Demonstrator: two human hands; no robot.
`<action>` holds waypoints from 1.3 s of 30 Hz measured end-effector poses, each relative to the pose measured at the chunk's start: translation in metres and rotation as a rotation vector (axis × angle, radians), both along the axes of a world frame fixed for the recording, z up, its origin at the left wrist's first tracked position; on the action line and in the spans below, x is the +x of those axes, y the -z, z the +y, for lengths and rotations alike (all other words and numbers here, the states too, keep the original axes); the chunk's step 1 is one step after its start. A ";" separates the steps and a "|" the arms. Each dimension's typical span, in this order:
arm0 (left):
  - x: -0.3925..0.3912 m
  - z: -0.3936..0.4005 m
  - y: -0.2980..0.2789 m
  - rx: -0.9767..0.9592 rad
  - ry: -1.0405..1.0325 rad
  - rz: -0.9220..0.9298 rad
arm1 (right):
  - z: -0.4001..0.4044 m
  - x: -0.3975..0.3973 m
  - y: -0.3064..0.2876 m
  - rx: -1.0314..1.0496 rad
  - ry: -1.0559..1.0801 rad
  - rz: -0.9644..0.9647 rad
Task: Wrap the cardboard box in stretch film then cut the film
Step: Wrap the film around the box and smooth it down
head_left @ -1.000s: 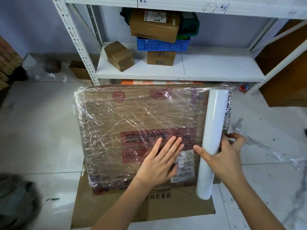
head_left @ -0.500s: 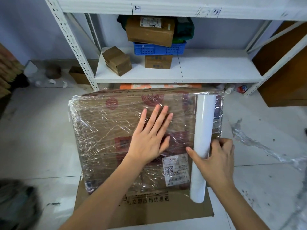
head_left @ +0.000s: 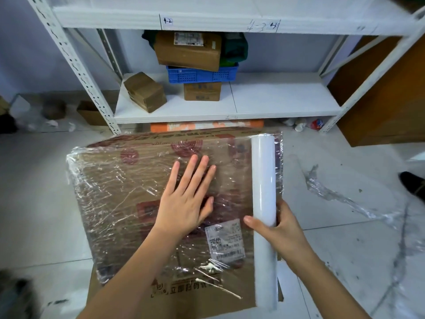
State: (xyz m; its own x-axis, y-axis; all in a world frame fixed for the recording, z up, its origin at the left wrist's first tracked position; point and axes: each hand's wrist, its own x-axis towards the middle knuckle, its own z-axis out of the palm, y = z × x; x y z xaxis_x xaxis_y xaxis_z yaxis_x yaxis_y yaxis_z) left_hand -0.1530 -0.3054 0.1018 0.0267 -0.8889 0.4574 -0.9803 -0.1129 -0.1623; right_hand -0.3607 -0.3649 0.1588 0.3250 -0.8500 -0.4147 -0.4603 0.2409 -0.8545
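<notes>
On top of the film-covered brown cardboard box, your flat left hand has slid upward, smoothing film; your right hand grasps the white stretch film roll

We see two bare forearms reaching in from the bottom edge, with no sleeves, gloves, watch or bands showing on either. The left hand and the right hand are both uncovered, and we find no rings on the fingers. The nails look short and plain. Nothing else of the person's clothing shows.
</notes>
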 end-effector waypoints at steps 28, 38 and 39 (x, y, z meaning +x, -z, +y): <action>0.000 -0.002 -0.002 -0.002 -0.013 -0.041 | -0.066 -0.052 0.007 -0.039 -0.105 -0.087; 0.005 -0.010 -0.005 -0.001 -0.012 -0.039 | -0.087 -0.066 0.019 0.090 -0.191 -0.060; 0.005 -0.010 -0.004 -0.008 -0.012 -0.038 | -0.092 -0.065 0.021 0.104 -0.217 -0.048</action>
State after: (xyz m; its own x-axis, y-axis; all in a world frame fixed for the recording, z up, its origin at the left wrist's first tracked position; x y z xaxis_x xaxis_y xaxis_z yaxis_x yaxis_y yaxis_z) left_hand -0.1478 -0.3154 0.1060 0.0196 -0.8850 0.4652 -0.9720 -0.1258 -0.1983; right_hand -0.4254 -0.4569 0.1374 0.5163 -0.7117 -0.4764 -0.4706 0.2291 -0.8521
